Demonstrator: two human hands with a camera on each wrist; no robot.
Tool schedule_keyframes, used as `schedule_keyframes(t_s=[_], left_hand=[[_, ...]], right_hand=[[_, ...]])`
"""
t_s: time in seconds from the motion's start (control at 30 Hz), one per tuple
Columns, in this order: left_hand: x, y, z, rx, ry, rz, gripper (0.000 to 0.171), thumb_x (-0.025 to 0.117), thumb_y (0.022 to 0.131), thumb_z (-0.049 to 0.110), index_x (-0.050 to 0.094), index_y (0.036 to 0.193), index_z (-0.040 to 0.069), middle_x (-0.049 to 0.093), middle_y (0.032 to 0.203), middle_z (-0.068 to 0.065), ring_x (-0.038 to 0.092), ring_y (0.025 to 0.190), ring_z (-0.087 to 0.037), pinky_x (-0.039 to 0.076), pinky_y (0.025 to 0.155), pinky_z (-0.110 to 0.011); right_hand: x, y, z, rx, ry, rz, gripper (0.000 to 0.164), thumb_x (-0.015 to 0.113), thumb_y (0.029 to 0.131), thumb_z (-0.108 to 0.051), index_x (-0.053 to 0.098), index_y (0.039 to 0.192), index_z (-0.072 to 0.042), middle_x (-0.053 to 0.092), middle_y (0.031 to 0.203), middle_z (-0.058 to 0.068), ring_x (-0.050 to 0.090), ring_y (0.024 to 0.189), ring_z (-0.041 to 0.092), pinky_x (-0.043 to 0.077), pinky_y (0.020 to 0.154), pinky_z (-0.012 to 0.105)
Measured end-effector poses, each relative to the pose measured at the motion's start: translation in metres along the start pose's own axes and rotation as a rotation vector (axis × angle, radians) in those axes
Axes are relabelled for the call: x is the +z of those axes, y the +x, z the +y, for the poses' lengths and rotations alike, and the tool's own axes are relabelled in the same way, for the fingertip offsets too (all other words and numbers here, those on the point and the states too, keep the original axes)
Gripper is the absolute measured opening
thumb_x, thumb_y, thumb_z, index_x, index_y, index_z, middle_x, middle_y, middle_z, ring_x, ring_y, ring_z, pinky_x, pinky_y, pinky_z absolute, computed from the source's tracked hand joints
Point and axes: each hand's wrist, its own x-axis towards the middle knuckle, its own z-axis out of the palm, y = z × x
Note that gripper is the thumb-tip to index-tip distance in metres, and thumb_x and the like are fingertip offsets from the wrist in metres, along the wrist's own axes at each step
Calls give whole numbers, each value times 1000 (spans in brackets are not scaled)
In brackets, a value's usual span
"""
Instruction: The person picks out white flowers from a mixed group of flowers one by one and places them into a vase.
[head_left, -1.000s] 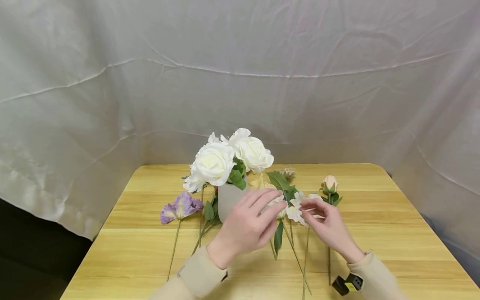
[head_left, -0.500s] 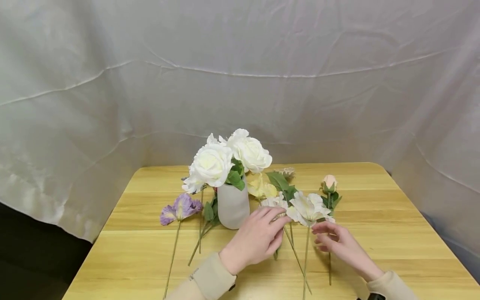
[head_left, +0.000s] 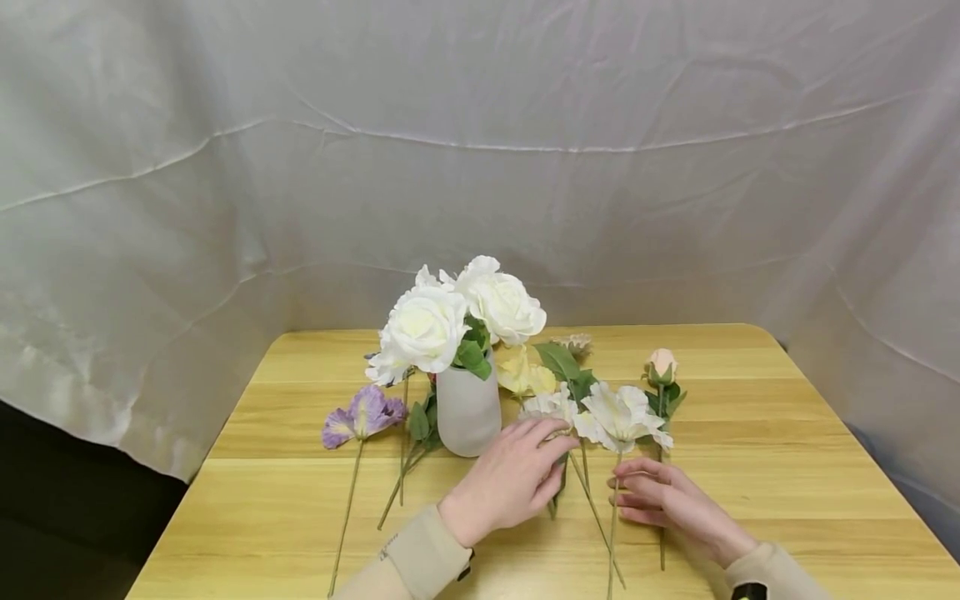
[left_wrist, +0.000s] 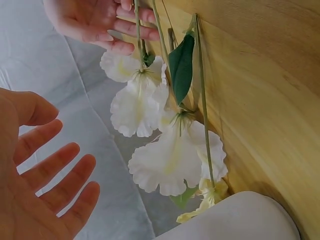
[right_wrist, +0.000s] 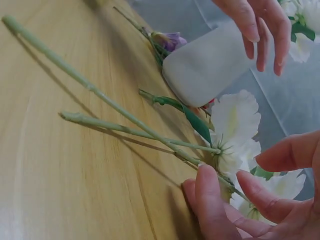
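Observation:
In the head view my right hand (head_left: 678, 504) is at the stem of a white iris (head_left: 621, 415), fingers apart and spread under and around the stem. The right wrist view shows the green stem (right_wrist: 115, 105) running down to those fingers, with the thumb held off it. My left hand (head_left: 513, 471) hovers with loose fingers near a second white iris (head_left: 551, 404), holding nothing; its spread fingers show in the left wrist view. Just left of it stands a frosted white vase (head_left: 467, 412) with large white roses (head_left: 426, 327) in it.
A purple iris (head_left: 366, 414) lies on the wooden table (head_left: 247, 500) left of the vase. Yellow petals (head_left: 525, 373) and green leaves lie behind the white irises. A pale pink rose (head_left: 662, 367) lies to the right. Grey cloth (head_left: 570, 208) hangs behind the table.
My right hand came down from over the white iris blossoms, moved right, then left to the stem. My left hand lowered from in front of the vase towards the irises, then stayed there.

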Motion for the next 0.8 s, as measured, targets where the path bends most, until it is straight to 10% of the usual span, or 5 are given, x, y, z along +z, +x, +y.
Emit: schedule_keyframes(t_s=[0.53, 0.8], left_hand=[[4, -2, -3, -17, -20, -16, 32, 59, 98, 24, 63, 130, 19, 61, 138, -1, 58, 129, -18, 46, 114, -34], [4, -2, -4, -16, -26, -14, 32, 59, 98, 24, 64, 129, 19, 61, 138, -2, 59, 128, -18, 47, 114, -34]], right_hand=[[0, 7, 0, -27, 176, -41, 17, 49, 105, -14, 60, 117, -14, 71, 112, -3, 71, 102, 11, 59, 91, 21], [4, 8, -1, -68, 134, 120, 6, 55, 102, -11, 55, 102, -17, 72, 97, -6, 70, 87, 5, 57, 75, 15]])
